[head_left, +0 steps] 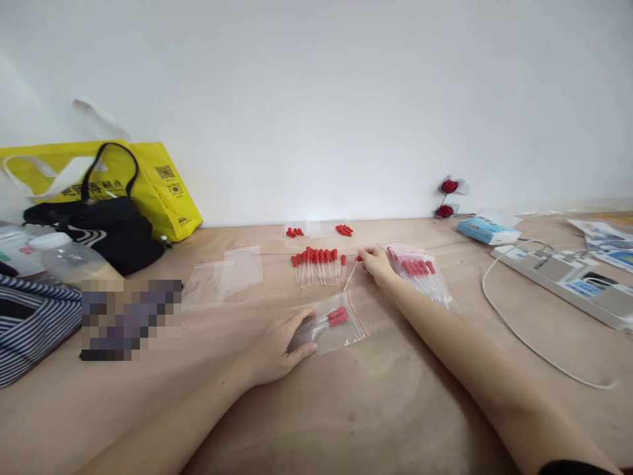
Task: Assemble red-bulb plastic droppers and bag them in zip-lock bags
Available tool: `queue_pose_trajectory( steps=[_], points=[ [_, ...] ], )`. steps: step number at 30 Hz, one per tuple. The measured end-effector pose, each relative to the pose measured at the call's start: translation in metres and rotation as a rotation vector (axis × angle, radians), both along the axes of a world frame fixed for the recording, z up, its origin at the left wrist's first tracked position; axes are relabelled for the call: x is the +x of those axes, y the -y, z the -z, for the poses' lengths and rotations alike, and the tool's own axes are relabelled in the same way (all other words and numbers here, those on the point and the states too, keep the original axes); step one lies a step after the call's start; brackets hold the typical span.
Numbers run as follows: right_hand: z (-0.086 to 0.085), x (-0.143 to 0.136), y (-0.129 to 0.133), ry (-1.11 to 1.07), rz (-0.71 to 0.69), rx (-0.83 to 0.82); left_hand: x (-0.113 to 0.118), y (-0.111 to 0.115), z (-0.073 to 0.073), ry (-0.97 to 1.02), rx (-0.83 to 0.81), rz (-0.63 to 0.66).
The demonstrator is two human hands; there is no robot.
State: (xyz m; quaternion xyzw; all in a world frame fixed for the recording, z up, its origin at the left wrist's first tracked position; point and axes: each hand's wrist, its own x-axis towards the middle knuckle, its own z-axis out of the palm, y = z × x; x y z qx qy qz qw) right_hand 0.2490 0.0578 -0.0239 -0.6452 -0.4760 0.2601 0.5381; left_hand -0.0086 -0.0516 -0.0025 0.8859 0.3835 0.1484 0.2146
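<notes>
My left hand [284, 346] rests spread on a clear zip bag [346, 333] that holds red-capped droppers [337, 316]. At the right of a row of several droppers [319, 257], my right hand [374, 262] pinches one dropper [352, 274] by its red end, its thin tip pointing down toward the table. Just right of that hand lies a stack of filled zip bags [425, 274] with red-capped droppers inside.
Flat zip bags [244, 267] lie left of the row. Small red caps [345, 230] sit near the wall. Left are a yellow bag [168, 191], black cap [113, 231] and bottle [74, 260]; right are tissues [487, 231] and a power strip [568, 284] with a cable.
</notes>
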Motion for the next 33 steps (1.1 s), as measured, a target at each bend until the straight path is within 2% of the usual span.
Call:
queue_pose_trajectory(
  steps=[4, 8, 17, 20, 23, 27, 33],
  points=[
    [-0.006, 0.012, 0.039, -0.123, 0.008, 0.161, -0.001, -0.002, 0.002, 0.009, -0.001, 0.009],
    [-0.004, 0.013, 0.075, -0.293, -0.056, 0.275, -0.002, -0.004, 0.005, 0.025, 0.008, 0.015],
    [0.006, -0.012, 0.117, -0.531, -0.305, 0.112, -0.002, -0.002, 0.004, -0.007, 0.008, 0.004],
    [0.007, -0.009, 0.125, -0.445, -0.439, 0.053, -0.002, -0.004, 0.007, -0.003, 0.025, 0.006],
    [0.009, -0.004, 0.127, -0.249, -0.589, -0.005, -0.003, -0.005, 0.009, 0.014, 0.027, 0.004],
    [0.010, -0.003, 0.119, -0.080, -0.673, -0.028, -0.001, -0.004, 0.007, -0.001, 0.009, 0.001],
    [0.005, -0.008, 0.104, 0.062, -0.876, -0.118, 0.000, -0.001, 0.003, -0.023, -0.011, -0.016]
  ],
)
